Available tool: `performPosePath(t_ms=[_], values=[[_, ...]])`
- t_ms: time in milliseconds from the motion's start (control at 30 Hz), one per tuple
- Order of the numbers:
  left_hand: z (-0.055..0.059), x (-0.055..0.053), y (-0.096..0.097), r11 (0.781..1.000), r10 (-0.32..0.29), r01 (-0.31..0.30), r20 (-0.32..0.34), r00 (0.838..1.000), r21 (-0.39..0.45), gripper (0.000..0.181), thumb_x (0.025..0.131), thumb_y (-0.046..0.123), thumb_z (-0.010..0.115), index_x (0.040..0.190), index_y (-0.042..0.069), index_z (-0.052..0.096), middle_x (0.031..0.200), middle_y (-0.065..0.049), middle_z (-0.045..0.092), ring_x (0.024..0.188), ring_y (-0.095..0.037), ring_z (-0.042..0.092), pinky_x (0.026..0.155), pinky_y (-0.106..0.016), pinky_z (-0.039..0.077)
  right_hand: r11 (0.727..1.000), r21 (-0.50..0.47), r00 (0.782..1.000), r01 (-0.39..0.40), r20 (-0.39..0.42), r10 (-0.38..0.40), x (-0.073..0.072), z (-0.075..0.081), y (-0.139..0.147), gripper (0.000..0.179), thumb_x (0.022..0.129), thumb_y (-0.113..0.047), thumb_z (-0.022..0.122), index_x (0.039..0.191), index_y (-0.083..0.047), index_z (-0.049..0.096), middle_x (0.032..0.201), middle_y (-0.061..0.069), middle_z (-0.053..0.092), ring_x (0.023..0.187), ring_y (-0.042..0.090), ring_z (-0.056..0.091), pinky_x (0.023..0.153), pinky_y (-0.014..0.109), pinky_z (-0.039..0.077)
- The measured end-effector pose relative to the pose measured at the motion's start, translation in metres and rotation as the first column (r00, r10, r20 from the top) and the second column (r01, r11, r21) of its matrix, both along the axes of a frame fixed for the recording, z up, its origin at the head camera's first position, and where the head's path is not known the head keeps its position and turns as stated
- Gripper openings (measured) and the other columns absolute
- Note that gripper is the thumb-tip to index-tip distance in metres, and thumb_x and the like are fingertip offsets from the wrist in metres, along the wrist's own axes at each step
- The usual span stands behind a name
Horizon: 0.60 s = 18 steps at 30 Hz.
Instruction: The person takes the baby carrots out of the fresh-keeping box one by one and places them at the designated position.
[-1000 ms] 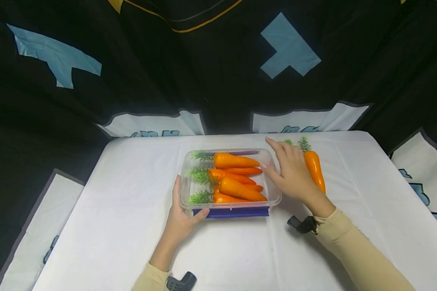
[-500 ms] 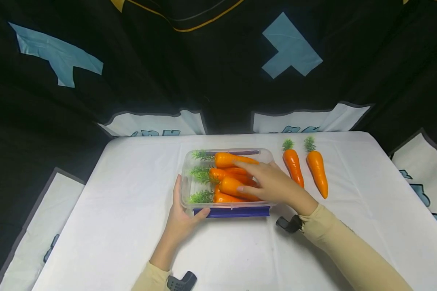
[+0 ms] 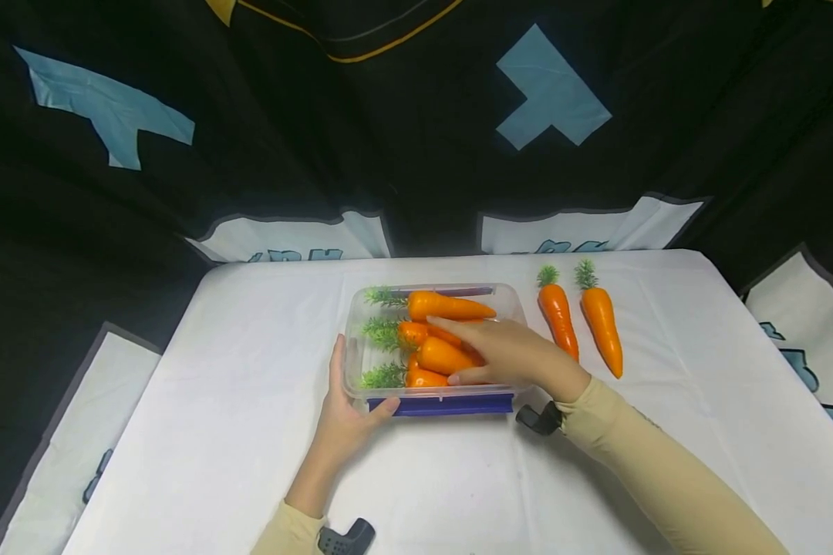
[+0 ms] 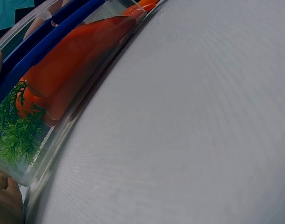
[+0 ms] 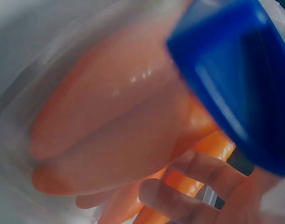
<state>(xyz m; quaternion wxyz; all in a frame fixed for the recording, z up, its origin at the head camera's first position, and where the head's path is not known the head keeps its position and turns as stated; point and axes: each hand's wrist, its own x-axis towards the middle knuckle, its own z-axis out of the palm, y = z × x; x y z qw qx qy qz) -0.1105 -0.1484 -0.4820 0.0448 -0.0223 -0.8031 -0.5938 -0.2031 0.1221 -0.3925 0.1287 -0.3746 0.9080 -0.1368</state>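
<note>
Several orange carrots [image 3: 444, 355] with green leafy tops lie in a clear plastic food container [image 3: 354, 362] with a blue clip flap [image 3: 444, 405] hanging at its front. At the container's left front corner my left hand [image 3: 343, 424] holds it, thumb on the front edge and fingers along the left side. My right hand [image 3: 510, 351] reaches in over the right end, its fingers extended across the carrots and its thumb low at the front ones. In the right wrist view, fingertips [image 5: 154, 191] lie right at the carrots, partly seen through the clear wall.
Two more carrots, a redder one [image 3: 558, 320] and a lighter one [image 3: 602, 331], lie on the white tablecloth [image 3: 201, 432] to the right of the container. A black curtain [image 3: 319, 154] hangs behind the table.
My right hand has moved left from the container's right edge to over the carrots inside, uncovering the redder carrot on the table. The left hand and container have stayed put.
</note>
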Motion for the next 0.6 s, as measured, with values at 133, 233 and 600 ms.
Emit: performPosePath(t_ms=[133,233,600], values=[[0.0004,0.0004,-0.0001,1.000,-0.002,0.002,0.001,1.000,0.001,0.120,0.078,0.028,0.084,0.158,0.042,-0.005,0.168,-0.003,0.005,0.153,-0.033,0.018,0.120,-0.063,0.020,1.000,0.009,1.000,-0.020,0.007,0.019,-0.0007,-0.0005,-0.0020,0.087,0.085,-0.056,0.069,0.157,-0.040,0.022,0.138,-0.003,0.063,0.101,0.017,0.068,0.100,0.046,0.053],[0.0009,0.0013,-0.0002,1.000,-0.004,0.004,0.001,1.000,0.004,0.120,0.078,0.027,0.084,0.156,0.046,-0.005,0.168,-0.004,0.007,0.152,-0.033,0.019,0.120,-0.063,0.019,0.999,0.017,1.000,-0.028,0.007,0.028,-0.0012,-0.0018,-0.0034,0.087,0.086,-0.054,0.070,0.157,-0.040,0.022,0.138,-0.002,0.062,0.105,0.019,0.068,0.099,0.047,0.053],[0.0005,0.0003,0.0001,1.000,-0.015,0.015,-0.001,1.000,0.027,0.120,0.078,0.026,0.084,0.160,0.033,-0.005,0.168,-0.005,0.009,0.152,-0.032,0.021,0.120,-0.062,0.020,0.996,0.034,0.996,-0.084,0.006,0.084,-0.0024,-0.0042,-0.0045,0.077,0.093,-0.054,0.061,0.157,-0.045,0.019,0.143,0.001,0.058,0.118,0.022,0.063,0.105,0.046,0.050]])
